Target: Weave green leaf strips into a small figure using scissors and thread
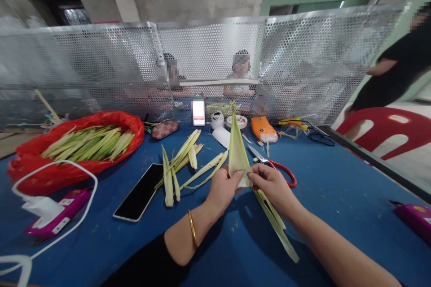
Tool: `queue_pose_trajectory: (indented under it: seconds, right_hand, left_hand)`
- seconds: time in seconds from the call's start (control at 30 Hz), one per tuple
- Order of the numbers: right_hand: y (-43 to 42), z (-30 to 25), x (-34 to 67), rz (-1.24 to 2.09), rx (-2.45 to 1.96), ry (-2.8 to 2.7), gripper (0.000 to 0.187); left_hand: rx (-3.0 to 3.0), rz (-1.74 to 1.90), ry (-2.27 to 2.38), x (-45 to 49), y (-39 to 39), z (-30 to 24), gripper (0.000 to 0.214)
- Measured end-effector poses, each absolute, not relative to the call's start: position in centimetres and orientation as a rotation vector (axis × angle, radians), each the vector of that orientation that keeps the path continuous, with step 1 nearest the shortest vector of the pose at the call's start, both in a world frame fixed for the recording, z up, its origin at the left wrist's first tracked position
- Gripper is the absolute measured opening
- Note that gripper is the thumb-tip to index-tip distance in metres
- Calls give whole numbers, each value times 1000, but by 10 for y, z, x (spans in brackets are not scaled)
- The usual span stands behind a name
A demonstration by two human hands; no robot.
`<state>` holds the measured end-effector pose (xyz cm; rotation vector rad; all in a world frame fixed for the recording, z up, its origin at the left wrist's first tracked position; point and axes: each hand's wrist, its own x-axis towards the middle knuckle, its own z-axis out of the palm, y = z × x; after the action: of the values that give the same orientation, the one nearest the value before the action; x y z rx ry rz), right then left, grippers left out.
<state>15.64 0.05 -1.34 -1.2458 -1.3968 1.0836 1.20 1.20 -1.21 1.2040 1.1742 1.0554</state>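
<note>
A broad, pale green corn husk (238, 148) stands with its pointed tip away from me, over the middle of the table. My left hand (225, 184) pinches its lower left edge, thumb on the face. At the lower right edge, my right hand (269, 181) grips it between thumb and fingers. Narrow husk strips (276, 228) hang below my right hand toward the table; where they join is hidden. Just beyond that hand lie scissors (283, 169) with red handles. Loose husk pieces (170, 179) rest left of my left hand.
At left sit a red plastic bag (23, 161) of husks, a phone (139, 195) and a purple power strip (62, 215) with a white cable. Tape rolls (236, 121) and an orange packet (263, 129) stand near the perforated metal screen (208, 45). People are behind it, and another person is at right.
</note>
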Motion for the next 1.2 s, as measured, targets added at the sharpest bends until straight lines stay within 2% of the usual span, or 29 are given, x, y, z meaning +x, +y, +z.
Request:
queue_pose_trajectory:
  seconds: [0.2,0.4,0.57,0.8,1.2]
  right_hand:
    - [1,-2,165,1258,-1174,-1366,23]
    - [1,-11,162,1161,-1208,-1400,22]
    - [1,-14,160,1206,-1245,-1287,29]
    - [-4,-8,154,1284,-1215,-1248,41]
    - [-7,-10,150,1377,-1101,-1199,36]
  left_hand:
    - [1092,1091,1070,16,8,-4,19]
    - [1094,1065,1084,16,8,-7,16]
    - [1130,1068,1131,16,7,-3,15]
    - [1067,986,1047,18,4,-5,27]
    - [1094,1075,996,22,3,-6,21]
